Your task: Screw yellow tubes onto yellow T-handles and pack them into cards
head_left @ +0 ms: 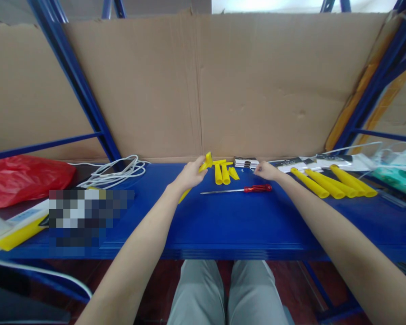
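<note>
My left hand (191, 174) is wrapped round a yellow plastic tool (209, 159). Its head sticks out past the fingers and its handle slants down beneath the palm. My right hand (266, 170) is closed low over the blue table, fingertips together beside some tiny loose parts; what they pinch, if anything, is too small to make out. Between the hands lie several yellow plastic pieces (222, 174), some tubular and some flat. In front of them rests a screwdriver (257, 188) with a red handle, its shaft pointing left.
Yellow tubular handles (338, 184) lie at the right, by black-and-white packets (334, 160). A packet stack (246, 162) stands at the back against the cardboard (257, 90). Coiled white cable (122, 171) and a red plastic bag (27, 178) occupy the left. Blue posts (77, 85) flank the table (223, 230).
</note>
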Demonstrator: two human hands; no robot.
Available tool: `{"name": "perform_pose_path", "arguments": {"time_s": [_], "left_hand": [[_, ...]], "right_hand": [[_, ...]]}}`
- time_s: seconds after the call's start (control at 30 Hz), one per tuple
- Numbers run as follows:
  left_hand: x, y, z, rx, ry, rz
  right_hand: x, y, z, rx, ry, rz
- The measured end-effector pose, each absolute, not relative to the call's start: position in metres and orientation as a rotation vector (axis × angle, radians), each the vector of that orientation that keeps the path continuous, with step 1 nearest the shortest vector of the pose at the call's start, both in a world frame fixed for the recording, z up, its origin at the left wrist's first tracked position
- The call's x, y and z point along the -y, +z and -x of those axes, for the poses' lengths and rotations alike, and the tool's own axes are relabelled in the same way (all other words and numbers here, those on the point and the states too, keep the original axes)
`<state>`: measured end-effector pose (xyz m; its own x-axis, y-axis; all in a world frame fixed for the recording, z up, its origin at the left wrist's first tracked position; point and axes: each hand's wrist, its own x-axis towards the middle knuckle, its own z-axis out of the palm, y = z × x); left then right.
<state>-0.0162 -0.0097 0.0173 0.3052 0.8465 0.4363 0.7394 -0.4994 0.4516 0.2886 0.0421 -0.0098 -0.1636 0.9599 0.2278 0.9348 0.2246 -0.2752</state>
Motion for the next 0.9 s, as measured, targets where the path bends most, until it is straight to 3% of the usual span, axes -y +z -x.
{"name": "perform_pose_path", "arguments": {"time_s": [0.23, 0.9], "left_hand": [[0.007, 0.014, 0.018, -1.457, 0.985, -2.401], [0.007, 0.015, 0.017, -1.370, 1.049, -2.328]], "right_hand": [[-0.055, -0.022, -0.291, 2.172, -0.042, 1.871], [-0.071, -0.038, -0.301, 1.993, -0.034, 1.937]]}}
